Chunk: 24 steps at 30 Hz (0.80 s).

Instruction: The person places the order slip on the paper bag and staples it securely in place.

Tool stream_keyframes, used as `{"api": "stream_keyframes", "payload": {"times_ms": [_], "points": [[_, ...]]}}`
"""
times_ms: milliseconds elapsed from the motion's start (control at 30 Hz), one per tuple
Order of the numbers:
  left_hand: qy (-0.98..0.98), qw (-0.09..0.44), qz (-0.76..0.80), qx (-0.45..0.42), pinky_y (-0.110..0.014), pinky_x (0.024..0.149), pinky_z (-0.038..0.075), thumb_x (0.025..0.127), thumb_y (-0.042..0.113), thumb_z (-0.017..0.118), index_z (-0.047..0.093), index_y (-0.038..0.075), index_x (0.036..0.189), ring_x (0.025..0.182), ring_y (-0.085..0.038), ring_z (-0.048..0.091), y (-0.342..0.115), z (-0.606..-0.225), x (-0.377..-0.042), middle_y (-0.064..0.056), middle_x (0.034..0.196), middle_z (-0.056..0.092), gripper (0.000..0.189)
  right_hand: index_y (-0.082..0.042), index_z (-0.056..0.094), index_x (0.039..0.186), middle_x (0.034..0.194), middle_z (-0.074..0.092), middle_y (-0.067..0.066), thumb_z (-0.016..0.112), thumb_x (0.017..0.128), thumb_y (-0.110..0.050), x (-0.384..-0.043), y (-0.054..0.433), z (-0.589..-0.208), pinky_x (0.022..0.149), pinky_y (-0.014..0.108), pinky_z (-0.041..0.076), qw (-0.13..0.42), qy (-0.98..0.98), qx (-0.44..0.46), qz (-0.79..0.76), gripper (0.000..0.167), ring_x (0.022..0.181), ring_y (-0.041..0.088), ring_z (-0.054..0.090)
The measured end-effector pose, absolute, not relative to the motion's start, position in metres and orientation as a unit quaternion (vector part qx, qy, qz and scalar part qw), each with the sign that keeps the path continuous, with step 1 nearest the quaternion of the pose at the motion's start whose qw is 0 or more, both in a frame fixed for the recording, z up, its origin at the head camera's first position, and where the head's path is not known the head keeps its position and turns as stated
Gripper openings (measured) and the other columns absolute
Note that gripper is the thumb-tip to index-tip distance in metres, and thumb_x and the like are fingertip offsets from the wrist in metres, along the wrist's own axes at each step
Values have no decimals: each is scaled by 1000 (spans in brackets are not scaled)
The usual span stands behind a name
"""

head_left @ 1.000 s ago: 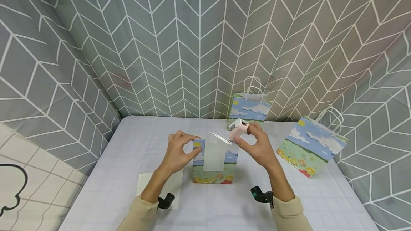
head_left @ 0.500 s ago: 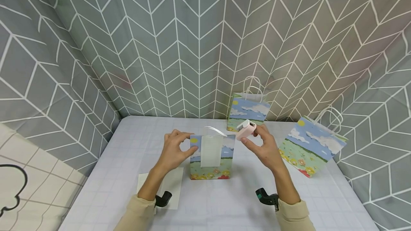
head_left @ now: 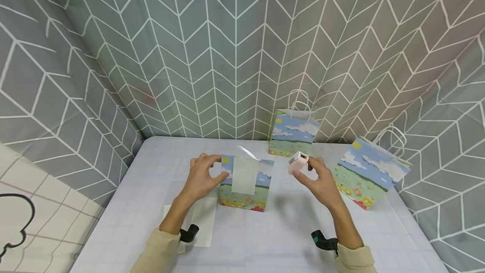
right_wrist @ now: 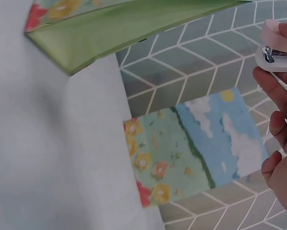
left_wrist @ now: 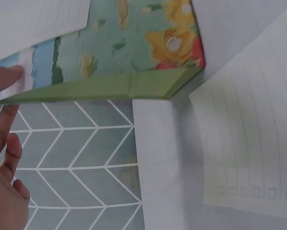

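Note:
My left hand (head_left: 201, 179) pinches the upper left edge of a paper gift bag (head_left: 242, 201) painted with sky and flowers. A white lined slip of paper (head_left: 244, 176) lies against the bag's front at its top edge, and a white handle (head_left: 248, 153) shows above. In the left wrist view the thumb (left_wrist: 6, 79) presses on the bag's front with fingers behind it. To the right of the bag, my right hand (head_left: 322, 183) holds a small pink and white stapler (head_left: 297, 162) between thumb and fingers, apart from the bag. The right wrist view shows the stapler's metal inside.
Another matching gift bag (head_left: 291, 138) stands at the back against the patterned curtain (head_left: 212, 54). A third gift bag (head_left: 369, 172) is at the right. White lined paper sheets (head_left: 204, 222) lie on the table near the left forearm.
The right hand has drawn the stapler away from the bag's top edge, to the right and down. The left hand has shifted the bag left and slightly turned it.

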<state>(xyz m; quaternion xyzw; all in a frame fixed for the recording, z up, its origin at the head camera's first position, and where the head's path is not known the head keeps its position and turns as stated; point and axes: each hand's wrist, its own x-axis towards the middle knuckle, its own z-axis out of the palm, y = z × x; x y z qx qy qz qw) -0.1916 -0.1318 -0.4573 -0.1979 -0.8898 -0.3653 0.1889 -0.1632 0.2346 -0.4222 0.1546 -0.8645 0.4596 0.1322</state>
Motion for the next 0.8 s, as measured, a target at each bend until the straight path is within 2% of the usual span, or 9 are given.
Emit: {"api": "stream_keyframes", "payload": {"times_ms": [167,300,567,800], "points": [[-887,210,-370,-178,-41,84,26,82,25,86,68,9,122,87,-24,53,-134,-461,-196,-5,114,71,47,-22,65,118,97,42,1,73,93,-22,-164,244,-435,70,42,28,122,-872,154,448,27,92,18,34],[-888,212,-372,-168,-41,81,25,82,25,85,66,9,127,86,-27,53,-134,-464,-197,-4,115,70,51,-22,65,118,99,47,3,73,93,-26,-163,248,-440,70,43,30,110,-880,148,438,27,93,22,36],[-894,201,-369,-157,-41,81,24,81,25,86,66,12,129,87,-26,53,-140,-470,-197,-3,117,71,54,-21,66,120,103,56,-1,75,92,-35,-161,253,-452,70,39,33,75,-898,127,414,33,91,18,38],[-897,199,-360,-158,-43,81,25,81,25,86,64,11,131,88,-26,54,-144,-472,-199,-4,118,70,57,-18,67,119,107,63,-2,75,91,-40,-161,258,-466,71,38,37,23,-914,114,388,36,93,28,45]]}}
